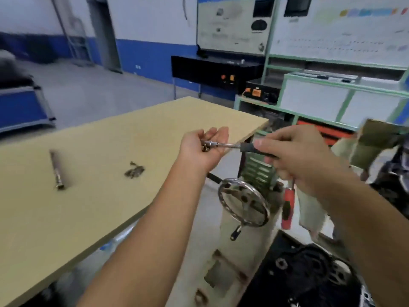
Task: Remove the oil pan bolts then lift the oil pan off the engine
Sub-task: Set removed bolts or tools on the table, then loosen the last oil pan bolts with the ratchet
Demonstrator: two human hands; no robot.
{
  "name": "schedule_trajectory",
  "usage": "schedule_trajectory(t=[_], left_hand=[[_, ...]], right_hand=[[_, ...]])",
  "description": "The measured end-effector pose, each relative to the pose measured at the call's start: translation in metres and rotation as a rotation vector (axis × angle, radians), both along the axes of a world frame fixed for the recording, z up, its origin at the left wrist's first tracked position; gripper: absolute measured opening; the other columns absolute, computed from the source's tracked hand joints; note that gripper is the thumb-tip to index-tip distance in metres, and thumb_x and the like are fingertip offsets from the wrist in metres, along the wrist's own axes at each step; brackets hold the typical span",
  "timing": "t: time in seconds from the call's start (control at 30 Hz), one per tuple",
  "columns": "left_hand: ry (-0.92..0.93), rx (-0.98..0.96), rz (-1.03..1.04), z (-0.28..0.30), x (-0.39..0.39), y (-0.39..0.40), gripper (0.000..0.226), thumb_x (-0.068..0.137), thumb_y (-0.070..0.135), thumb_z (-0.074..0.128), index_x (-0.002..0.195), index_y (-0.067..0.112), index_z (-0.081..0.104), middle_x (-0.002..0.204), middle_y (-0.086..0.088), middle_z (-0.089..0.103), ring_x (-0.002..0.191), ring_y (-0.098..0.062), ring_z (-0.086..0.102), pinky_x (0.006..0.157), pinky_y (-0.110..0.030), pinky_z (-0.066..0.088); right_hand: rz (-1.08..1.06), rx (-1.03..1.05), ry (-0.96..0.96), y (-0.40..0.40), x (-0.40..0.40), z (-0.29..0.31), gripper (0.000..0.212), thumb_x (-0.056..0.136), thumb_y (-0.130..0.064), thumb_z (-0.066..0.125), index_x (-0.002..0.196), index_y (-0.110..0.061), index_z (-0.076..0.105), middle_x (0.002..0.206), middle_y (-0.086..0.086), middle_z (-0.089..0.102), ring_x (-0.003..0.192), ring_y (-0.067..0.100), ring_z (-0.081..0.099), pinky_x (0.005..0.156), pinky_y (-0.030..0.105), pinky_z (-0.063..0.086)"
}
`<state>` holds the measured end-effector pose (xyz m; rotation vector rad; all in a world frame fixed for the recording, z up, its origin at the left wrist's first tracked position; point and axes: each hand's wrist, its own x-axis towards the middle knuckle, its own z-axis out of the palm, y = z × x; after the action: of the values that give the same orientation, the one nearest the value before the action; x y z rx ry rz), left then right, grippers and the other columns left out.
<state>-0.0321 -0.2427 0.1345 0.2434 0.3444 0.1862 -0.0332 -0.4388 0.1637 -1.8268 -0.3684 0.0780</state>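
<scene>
— Where's the driver, and which way does it lie?

— Centre of the frame. The socket driver [234,146] runs nearly level, left to right; its socket end points left into the left hand [204,149], its black grip sits in the right hand [303,156], whose fingers curl round it.

— And the left hand?

— Palm up, fingers loosely cupped, with a bolt [205,148] at the socket tip resting on the palm. I can't tell whether it pinches anything.

— More bolts?

— One small heap of bolts [134,170] on the tan table [66,218], centre left; too blurred to count. One metal extension bar [56,170] lies further left, long axis running top to bottom.

— Anything else?

— One handwheel [243,202] below the hands, one red handle [288,209] hanging under the right hand.
</scene>
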Motion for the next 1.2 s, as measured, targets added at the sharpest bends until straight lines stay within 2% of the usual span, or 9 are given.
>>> schedule_trajectory(t=[0.17, 0.23, 0.4, 0.53, 0.63, 0.77, 0.93, 1.13, 1.2], left_hand=[[0.289, 0.276, 0.219, -0.049, -0.014, 0.12, 0.034, 0.104, 0.001, 0.036, 0.072, 0.001, 0.05, 0.052, -0.011, 0.055, 0.057, -0.018, 0.054, 0.05, -0.021, 0.051], [0.459, 0.496, 0.297, -0.071, -0.024, 0.157, 0.034, 0.101, -0.004, 0.034, 0.072, 0.002, 0.05, 0.063, -0.015, 0.057, 0.045, -0.015, 0.052, 0.038, -0.017, 0.038], [0.921, 1.583, 0.507, -0.138, -0.039, 0.218, 0.038, 0.106, 0.024, 0.047, 0.092, -0.004, 0.069, 0.098, -0.026, 0.07, 0.093, -0.039, 0.065, 0.076, -0.036, 0.045], [0.916, 1.99, 0.275, -0.159, -0.019, 0.221, 0.063, 0.094, 0.062, 0.055, 0.124, 0.007, 0.062, 0.122, -0.016, 0.058, 0.119, -0.036, 0.053, 0.098, -0.042, 0.042], [0.97, 2.324, 0.081, -0.16, -0.003, 0.224, 0.063, 0.094, 0.064, 0.052, 0.125, 0.011, 0.061, 0.125, -0.012, 0.055, 0.12, -0.034, 0.051, 0.101, -0.046, 0.042], [0.879, 2.38, 0.072, -0.16, 0.013, 0.233, 0.041, 0.105, 0.035, 0.047, 0.1, 0.001, 0.07, 0.109, -0.019, 0.066, 0.106, -0.037, 0.06, 0.09, -0.042, 0.052], [0.846, 2.345, 0.127, -0.163, 0.013, 0.229, 0.044, 0.105, 0.038, 0.041, 0.089, 0.007, 0.069, 0.098, -0.016, 0.068, 0.097, -0.036, 0.062, 0.084, -0.04, 0.054], [0.785, 2.444, 0.501, -0.15, -0.005, 0.212, 0.043, 0.107, 0.037, 0.037, 0.123, 0.013, 0.069, 0.132, -0.014, 0.063, 0.132, -0.036, 0.049, 0.105, -0.052, 0.039], [0.578, 2.336, 0.695, -0.139, -0.008, 0.177, 0.037, 0.102, 0.031, 0.053, 0.13, 0.011, 0.066, 0.138, -0.015, 0.058, 0.121, -0.038, 0.057, 0.098, -0.053, 0.046]], right_hand=[[0.092, 0.228, 0.277, 0.103, 0.012, -0.056, 0.02, 0.093, -0.014, 0.076, 0.095, 0.006, 0.071, 0.073, 0.019, 0.058, 0.041, 0.011, 0.032, 0.038, 0.023, 0.024], [0.08, 0.278, 0.334, 0.125, 0.012, -0.074, 0.022, 0.093, -0.014, 0.076, 0.097, 0.007, 0.07, 0.073, 0.019, 0.058, 0.042, 0.011, 0.033, 0.037, 0.023, 0.026], [-0.04, 0.409, 0.446, 0.155, 0.011, -0.104, 0.023, 0.091, -0.011, 0.077, 0.097, 0.01, 0.068, 0.071, 0.018, 0.059, 0.04, 0.012, 0.034, 0.037, 0.024, 0.026], [-0.1, 0.445, 0.482, 0.166, 0.01, -0.117, 0.019, 0.09, -0.009, 0.078, 0.085, 0.005, 0.067, 0.071, 0.018, 0.06, 0.039, 0.013, 0.033, 0.038, 0.024, 0.024], [-0.121, 0.437, 0.475, 0.172, 0.012, -0.121, 0.02, 0.09, -0.009, 0.078, 0.082, 0.005, 0.065, 0.072, 0.019, 0.06, 0.038, 0.012, 0.034, 0.038, 0.024, 0.025], [-0.135, 0.447, 0.474, 0.172, 0.018, -0.123, 0.02, 0.09, -0.01, 0.078, 0.086, 0.006, 0.067, 0.07, 0.018, 0.059, 0.04, 0.013, 0.032, 0.038, 0.025, 0.025], [-0.137, 0.461, 0.467, 0.168, 0.023, -0.121, 0.019, 0.09, -0.009, 0.078, 0.087, 0.005, 0.067, 0.069, 0.016, 0.058, 0.04, 0.013, 0.033, 0.038, 0.024, 0.026], [-0.135, 0.47, 0.434, 0.143, 0.014, -0.105, 0.017, 0.089, -0.011, 0.08, 0.088, 0.004, 0.071, 0.069, 0.016, 0.062, 0.042, 0.012, 0.035, 0.038, 0.024, 0.028], [-0.127, 0.449, 0.382, 0.125, 0.012, -0.094, 0.015, 0.088, -0.012, 0.08, 0.086, 0.001, 0.072, 0.068, 0.013, 0.064, 0.041, 0.011, 0.038, 0.039, 0.024, 0.028]])
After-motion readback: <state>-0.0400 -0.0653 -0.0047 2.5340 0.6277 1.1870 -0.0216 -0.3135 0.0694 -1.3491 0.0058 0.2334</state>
